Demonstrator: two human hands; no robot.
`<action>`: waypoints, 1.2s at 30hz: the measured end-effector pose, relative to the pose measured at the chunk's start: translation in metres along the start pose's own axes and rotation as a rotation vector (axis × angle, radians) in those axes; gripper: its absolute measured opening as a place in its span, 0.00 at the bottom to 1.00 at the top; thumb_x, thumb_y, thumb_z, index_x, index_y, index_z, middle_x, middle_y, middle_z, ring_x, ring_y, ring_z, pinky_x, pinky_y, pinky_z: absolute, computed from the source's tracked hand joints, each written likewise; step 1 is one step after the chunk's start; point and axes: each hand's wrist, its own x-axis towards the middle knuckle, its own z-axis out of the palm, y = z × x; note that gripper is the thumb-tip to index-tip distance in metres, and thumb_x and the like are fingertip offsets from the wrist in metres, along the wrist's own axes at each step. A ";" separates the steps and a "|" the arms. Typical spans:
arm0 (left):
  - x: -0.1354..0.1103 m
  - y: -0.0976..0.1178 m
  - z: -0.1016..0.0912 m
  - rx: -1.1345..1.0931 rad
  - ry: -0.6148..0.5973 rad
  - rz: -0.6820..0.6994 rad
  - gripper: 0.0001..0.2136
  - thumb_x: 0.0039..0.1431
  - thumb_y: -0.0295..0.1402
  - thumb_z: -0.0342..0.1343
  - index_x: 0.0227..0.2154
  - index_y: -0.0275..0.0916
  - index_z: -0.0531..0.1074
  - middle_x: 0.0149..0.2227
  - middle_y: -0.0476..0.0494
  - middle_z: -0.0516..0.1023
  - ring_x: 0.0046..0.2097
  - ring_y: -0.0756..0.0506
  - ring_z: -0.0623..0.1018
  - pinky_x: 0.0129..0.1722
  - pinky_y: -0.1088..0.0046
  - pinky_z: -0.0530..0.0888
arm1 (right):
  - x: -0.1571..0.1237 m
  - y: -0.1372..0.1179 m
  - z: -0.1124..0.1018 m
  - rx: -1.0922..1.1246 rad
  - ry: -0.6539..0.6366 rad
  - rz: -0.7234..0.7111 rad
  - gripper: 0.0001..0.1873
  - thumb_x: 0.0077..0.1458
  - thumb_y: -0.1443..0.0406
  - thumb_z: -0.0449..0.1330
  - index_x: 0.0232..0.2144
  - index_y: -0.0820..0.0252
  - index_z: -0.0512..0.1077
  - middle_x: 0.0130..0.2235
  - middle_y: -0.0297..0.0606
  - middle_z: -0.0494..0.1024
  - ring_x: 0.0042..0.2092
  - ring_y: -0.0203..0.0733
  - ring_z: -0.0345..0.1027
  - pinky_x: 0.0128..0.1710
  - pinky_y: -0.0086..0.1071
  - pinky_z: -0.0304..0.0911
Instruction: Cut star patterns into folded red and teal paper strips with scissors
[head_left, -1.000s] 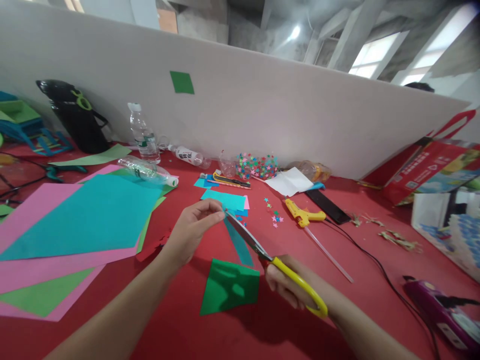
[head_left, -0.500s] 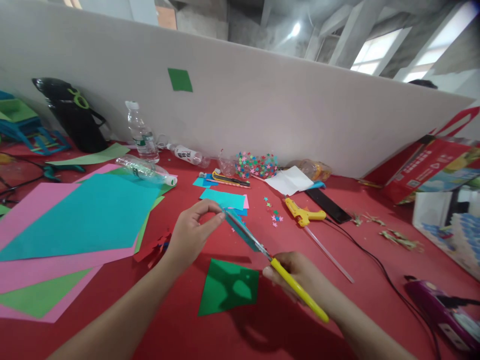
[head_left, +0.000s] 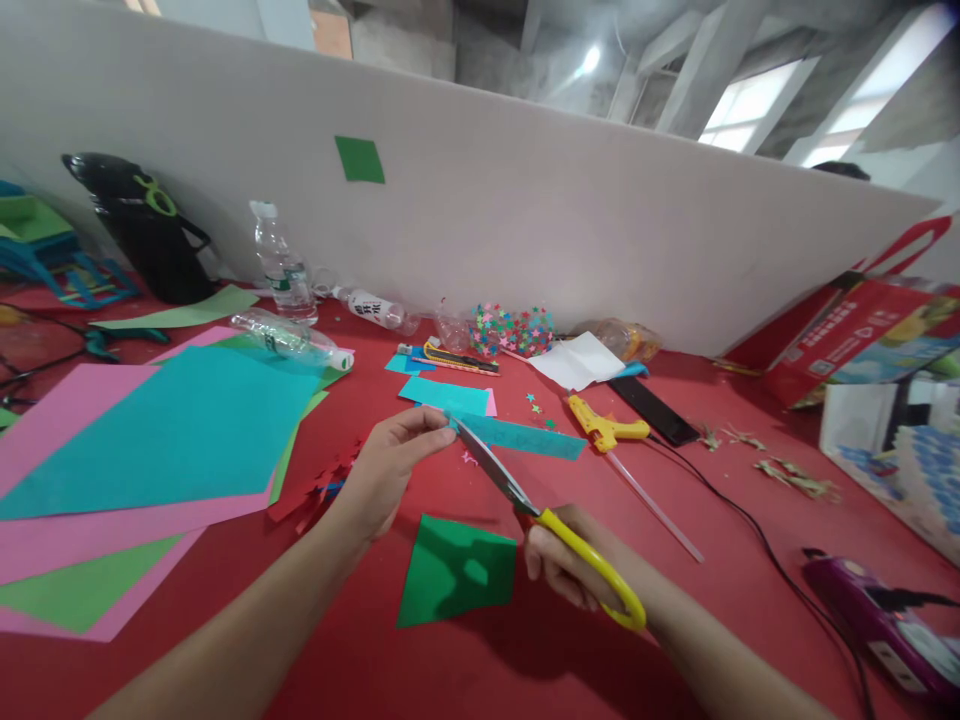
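Note:
Between thumb and fingers, my left hand (head_left: 394, 465) pinches one end of a blue paper strip (head_left: 532, 436), which stretches out to the right in the air. My right hand (head_left: 570, 555) grips yellow-handled scissors (head_left: 504, 478). Their blade tips reach up to the strip's left end, right by my left fingertips. Below the hands a green paper square (head_left: 457, 572) lies on the red table (head_left: 360, 640), partly in shadow. Red and blue paper scraps (head_left: 322, 492) sit behind my left wrist. More blue paper pieces (head_left: 450, 395) rest just beyond the strip.
Large coloured sheets (head_left: 180, 430) cover the left side, with a plastic bottle (head_left: 289, 345) on them. A yellow glue gun (head_left: 606, 425) and a black phone (head_left: 654, 410) lie to the right. Star confetti (head_left: 514, 328), a utility knife (head_left: 457, 358) and a purple power strip (head_left: 885, 625) are also there.
The blue strip has swung from hanging along the blades to pointing right. My right hand has turned the scissors slightly, so the handle loop shows more. My left hand stays nearly in place.

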 end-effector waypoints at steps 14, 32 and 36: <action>-0.003 0.002 -0.004 -0.020 -0.061 0.057 0.05 0.49 0.31 0.61 0.22 0.41 0.71 0.28 0.52 0.66 0.34 0.49 0.66 0.38 0.74 0.64 | -0.005 -0.009 0.013 -0.063 0.056 0.044 0.29 0.54 0.41 0.46 0.21 0.59 0.63 0.10 0.25 0.58 0.12 0.29 0.49 0.15 0.25 0.48; -0.001 0.002 -0.006 -0.046 -0.090 0.016 0.05 0.48 0.29 0.61 0.22 0.39 0.71 0.28 0.53 0.66 0.33 0.51 0.65 0.37 0.76 0.63 | -0.007 -0.024 0.016 -0.009 0.089 0.155 0.20 0.56 0.51 0.51 0.19 0.57 0.62 0.09 0.25 0.56 0.12 0.30 0.49 0.14 0.24 0.46; -0.001 0.004 -0.004 -0.045 -0.088 0.017 0.06 0.48 0.29 0.61 0.21 0.39 0.70 0.27 0.53 0.66 0.33 0.51 0.65 0.36 0.76 0.63 | -0.007 -0.024 0.019 0.008 0.101 0.150 0.20 0.56 0.51 0.50 0.19 0.57 0.60 0.08 0.24 0.55 0.11 0.30 0.47 0.12 0.24 0.43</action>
